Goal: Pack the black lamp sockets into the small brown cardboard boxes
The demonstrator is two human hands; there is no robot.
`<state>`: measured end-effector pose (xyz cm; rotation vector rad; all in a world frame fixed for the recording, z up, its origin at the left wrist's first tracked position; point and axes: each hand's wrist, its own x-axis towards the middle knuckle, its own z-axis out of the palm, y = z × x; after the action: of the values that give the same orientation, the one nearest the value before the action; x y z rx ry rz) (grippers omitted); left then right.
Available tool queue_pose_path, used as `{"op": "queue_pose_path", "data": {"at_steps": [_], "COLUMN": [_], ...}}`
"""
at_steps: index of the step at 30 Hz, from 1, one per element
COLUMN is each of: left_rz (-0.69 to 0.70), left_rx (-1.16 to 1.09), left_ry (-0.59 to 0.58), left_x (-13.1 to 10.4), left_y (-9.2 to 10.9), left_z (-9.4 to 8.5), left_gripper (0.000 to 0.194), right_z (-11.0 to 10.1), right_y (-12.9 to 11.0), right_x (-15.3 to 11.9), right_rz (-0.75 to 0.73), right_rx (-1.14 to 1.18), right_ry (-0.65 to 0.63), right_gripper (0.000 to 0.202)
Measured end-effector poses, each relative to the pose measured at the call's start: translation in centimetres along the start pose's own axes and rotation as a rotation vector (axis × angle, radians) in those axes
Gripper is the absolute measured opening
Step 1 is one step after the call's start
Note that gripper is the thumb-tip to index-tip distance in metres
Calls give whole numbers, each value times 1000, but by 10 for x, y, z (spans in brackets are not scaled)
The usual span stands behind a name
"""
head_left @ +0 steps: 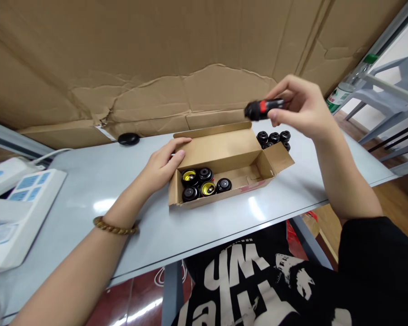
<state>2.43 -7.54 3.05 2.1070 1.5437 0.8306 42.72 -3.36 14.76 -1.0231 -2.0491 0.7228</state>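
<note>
An open cardboard box lies on the light table, its lid folded back. Several black cylinders stand in its left part, two of them showing yellow insides. My right hand is raised above the box's right end, fingers closed round a black cylinder with a red band, held sideways and a little blurred. At the box's left end, my left hand rests on the edge and lid with its fingers spread. More black cylinders are grouped on the table behind the box's right flap.
Large cardboard sheets stand behind the table. A black oval object lies at the back. White power strips are at the left. A green-capped bottle and grey chairs are on the right.
</note>
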Motion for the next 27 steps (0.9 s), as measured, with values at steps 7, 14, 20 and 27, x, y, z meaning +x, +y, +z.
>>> {"op": "queue_pose_path", "data": {"at_steps": [7,14,20,27], "left_rz": [4,-4,-11,-9], "left_rx": [16,42,67,43], "left_ry": [18,13,2,4], "left_x": [0,0,0,1], "left_y": [-3,-1,3,5], "left_z": [2,2,2,1], "left_gripper": [65,68,70,70], "right_z": [-24,-30,-52,-56], "right_y": [47,61,81,89], "right_x": [2,-27,-59,-78], "right_rz": [285,318,151,413], "right_rx": [77,466,-101,-575], "right_ry": [185,332,388,-88], "right_gripper": [76,43,58,40]}}
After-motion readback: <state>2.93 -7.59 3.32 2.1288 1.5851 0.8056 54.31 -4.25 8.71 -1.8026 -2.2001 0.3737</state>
